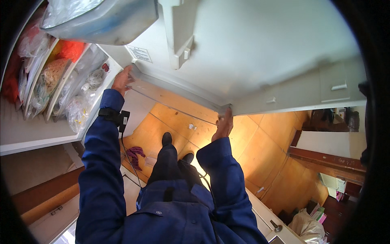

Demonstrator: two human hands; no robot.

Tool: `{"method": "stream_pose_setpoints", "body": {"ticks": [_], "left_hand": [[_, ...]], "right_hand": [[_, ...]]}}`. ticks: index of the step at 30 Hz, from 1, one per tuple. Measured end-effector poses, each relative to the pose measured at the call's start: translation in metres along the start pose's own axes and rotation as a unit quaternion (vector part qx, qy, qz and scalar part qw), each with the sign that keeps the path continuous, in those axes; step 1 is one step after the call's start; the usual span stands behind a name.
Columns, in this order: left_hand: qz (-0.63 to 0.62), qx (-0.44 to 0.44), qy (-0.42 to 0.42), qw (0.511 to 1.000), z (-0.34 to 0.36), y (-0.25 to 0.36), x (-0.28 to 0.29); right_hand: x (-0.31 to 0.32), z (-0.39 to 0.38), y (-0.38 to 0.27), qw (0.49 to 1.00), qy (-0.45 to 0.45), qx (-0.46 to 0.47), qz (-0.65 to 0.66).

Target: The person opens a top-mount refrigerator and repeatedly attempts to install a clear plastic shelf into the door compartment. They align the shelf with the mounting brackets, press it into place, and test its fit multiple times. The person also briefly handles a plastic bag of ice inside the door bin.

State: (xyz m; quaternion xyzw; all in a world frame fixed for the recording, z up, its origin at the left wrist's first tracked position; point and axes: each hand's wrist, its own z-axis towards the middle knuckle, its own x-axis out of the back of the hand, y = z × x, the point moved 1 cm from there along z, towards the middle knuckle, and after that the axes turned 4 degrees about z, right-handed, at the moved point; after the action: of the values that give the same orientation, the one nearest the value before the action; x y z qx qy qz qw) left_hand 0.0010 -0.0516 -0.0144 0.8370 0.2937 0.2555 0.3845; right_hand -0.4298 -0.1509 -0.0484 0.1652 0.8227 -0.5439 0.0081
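Observation:
A long door shelf (178, 90), pale with a clear front edge, spans the gap between my hands against the inner face of the open white refrigerator door (260, 61). My left hand (121, 81) is closed around its left end, beside the refrigerator's open compartment. At the other end my right hand (224, 123) grips the corner, thumb and fingers pointing up. Whether the shelf is seated in the door or held free of it, I cannot tell.
Bagged food (50, 77) stands between upright dividers at left. A clear bin (101, 22) hangs on the door above. Below are an orange-tan tiled floor (252, 142), a purple cloth (135, 157) and my shoes. Wooden furniture (325, 158) stands at right, a white door with a handle (276, 225) behind me.

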Motion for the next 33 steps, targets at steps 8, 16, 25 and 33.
{"method": "stream_pose_setpoints", "body": {"ticks": [8,16,25,33], "left_hand": [[-0.019,-0.05,-0.047,0.997,-0.004,-0.003,0.005],[-0.014,-0.055,-0.075,0.996,0.002,-0.007,0.009],[-0.04,-0.083,-0.067,0.993,0.001,-0.022,0.008],[-0.078,-0.146,0.004,0.986,-0.07,-0.088,0.036]], "right_hand": [[0.011,0.017,0.009,0.995,-0.074,0.041,-0.06],[0.012,0.016,0.001,0.998,-0.049,-0.014,-0.021],[0.028,0.018,0.005,0.99,-0.119,-0.018,-0.076],[0.089,-0.074,-0.032,0.942,-0.079,0.218,-0.243]]}}
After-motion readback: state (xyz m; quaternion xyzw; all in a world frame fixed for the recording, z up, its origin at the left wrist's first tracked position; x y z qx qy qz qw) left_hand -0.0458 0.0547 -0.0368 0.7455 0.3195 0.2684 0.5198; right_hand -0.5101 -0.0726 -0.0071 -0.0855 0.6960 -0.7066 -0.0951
